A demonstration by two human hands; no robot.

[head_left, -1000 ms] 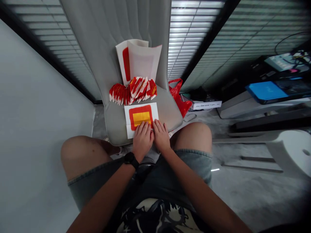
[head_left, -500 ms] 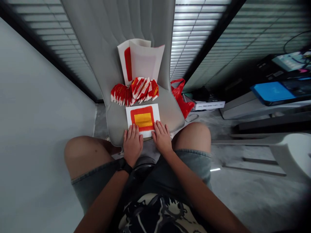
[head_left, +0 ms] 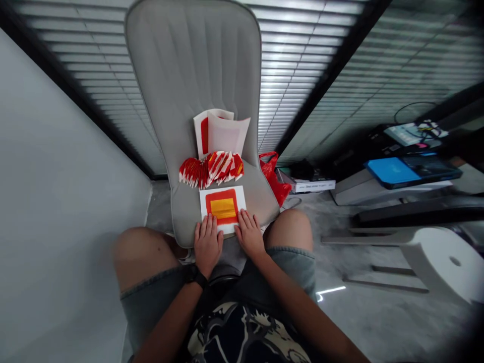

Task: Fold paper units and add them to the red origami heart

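Observation:
A white paper sheet (head_left: 223,206) with a red border and a yellow centre lies flat on the seat of a grey chair (head_left: 181,217). My left hand (head_left: 207,244) rests with fingers spread on the sheet's near left corner. My right hand (head_left: 249,234) lies flat, fingers apart, on its near right corner. Behind the sheet sits a fanned row of folded red and white paper pieces (head_left: 210,169). A stack of unfolded sheets (head_left: 223,133) leans against the chair's backrest. A black watch is on my left wrist.
A red plastic bag (head_left: 274,176) and a flat box (head_left: 312,185) lie on the floor right of the chair. Low shelves with a blue item (head_left: 393,170) stand at the right, a white stool (head_left: 446,262) nearer. A wall runs along the left; blinds fill the back.
My hands have slid apart from the sheet's middle to its two near corners. The camera has tilted up, showing more of the backrest.

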